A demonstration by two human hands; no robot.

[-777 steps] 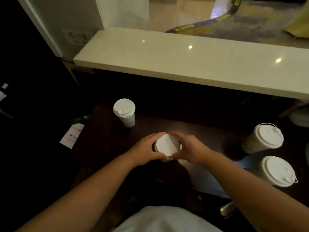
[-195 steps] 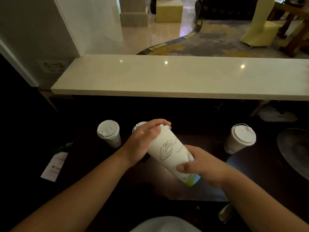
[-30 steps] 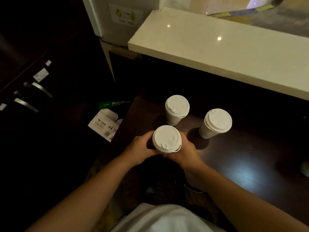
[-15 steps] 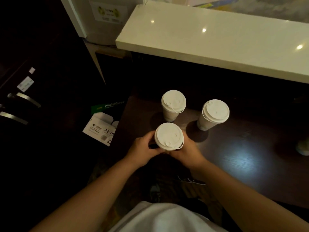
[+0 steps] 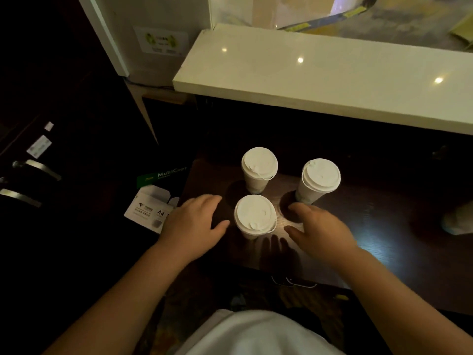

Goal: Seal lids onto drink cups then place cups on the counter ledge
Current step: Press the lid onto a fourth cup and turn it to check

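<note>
head view: three lidded white paper cups stand upright on a dark wooden table (image 5: 384,226), grouped near its left end and just below a pale stone counter ledge (image 5: 320,80), which carries none of them. the nearest cup (image 5: 255,217) sits between the two hands, with its white lid (image 5: 255,213) seated on the rim. the left hand (image 5: 193,228) hovers just left of it, palm down, fingers loosely spread and slightly curled, thumb pointing toward the cup wall but apart from it. the right hand (image 5: 320,230) is just right of the cup, also palm down, fingers spread apart and reaching forward, holding nothing; its shadow falls on the table under it. neither hand touches the cup. behind it stand the far left cup (image 5: 258,170) and, well to its right, the far right cup (image 5: 318,180), both capped and each casting a round shadow toward the person. another pale object at the right edge is too blurred to tell. off the table's left edge lies a box of a4 copy paper (image 5: 153,201), white and green, on the dark floor. further left are metal drawer handles (image 5: 38,170) on a dark cabinet front. a white shirt fills the bottom middle.
</note>
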